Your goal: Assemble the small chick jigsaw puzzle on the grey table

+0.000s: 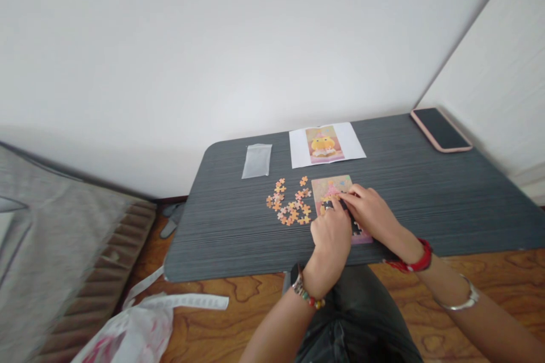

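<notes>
Pastel pink and yellow showed on the part-filled jigsaw [330,188], which sat just right of centre in the frame, a bit below the middle, with dark gaps in its middle and lower part. The left hand [331,233] was right on it, index finger pointed out onto the puzzle and the other fingers curled in. The right hand [371,211] came in from the right, thumb and index close together by that fingertip; honestly couldn't tell if either one had a piece gripped. Just left of the puzzle was a scatter of loose pieces [293,215], mostly orangey and pink. Above it lay a white sheet [299,150] with a yellow character printed on it, and a clear little bag [257,160] sat left of that. All this was on a dark grey table [213,232], with a pink-edged phone [443,129] over at the right. The right wrist had a red bracelet [421,260], the left a beaded one [306,295]. Lower left, a plastic bag [136,334] rested by the wood floor [242,300].
</notes>
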A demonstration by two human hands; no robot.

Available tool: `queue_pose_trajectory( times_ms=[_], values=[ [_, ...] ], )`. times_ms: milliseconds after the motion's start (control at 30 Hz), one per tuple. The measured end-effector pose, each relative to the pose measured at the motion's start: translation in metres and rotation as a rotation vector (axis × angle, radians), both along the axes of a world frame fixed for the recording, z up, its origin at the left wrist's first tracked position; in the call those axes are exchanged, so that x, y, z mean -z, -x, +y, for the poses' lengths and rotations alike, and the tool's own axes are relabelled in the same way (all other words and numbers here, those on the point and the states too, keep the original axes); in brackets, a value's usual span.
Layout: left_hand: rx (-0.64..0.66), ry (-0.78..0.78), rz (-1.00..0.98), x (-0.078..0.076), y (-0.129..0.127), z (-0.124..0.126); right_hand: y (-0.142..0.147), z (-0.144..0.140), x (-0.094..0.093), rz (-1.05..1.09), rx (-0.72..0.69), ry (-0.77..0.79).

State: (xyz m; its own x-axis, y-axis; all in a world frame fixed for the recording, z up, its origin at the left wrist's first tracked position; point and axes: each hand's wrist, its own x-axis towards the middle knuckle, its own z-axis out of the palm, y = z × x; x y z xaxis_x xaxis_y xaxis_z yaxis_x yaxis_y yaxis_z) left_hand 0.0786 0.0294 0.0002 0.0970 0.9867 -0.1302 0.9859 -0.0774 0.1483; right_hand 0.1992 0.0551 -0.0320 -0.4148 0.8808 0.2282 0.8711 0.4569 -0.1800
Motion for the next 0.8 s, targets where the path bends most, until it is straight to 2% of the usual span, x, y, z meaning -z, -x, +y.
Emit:
queue_pose_trajectory(
  times_ms=[233, 800],
  values=[
    [-0.052, 0.033, -0.019, -0.001, -0.003, -0.0012, 0.0009, -0.0008, -0.0024, -0.005, -0.003, 0.027],
    [-0.046, 0.078, -0.016, -0.004, -0.0086, 0.0006, 0.0012, -0.0007, -0.0044, -0.025, -0.013, 0.053]
  ],
)
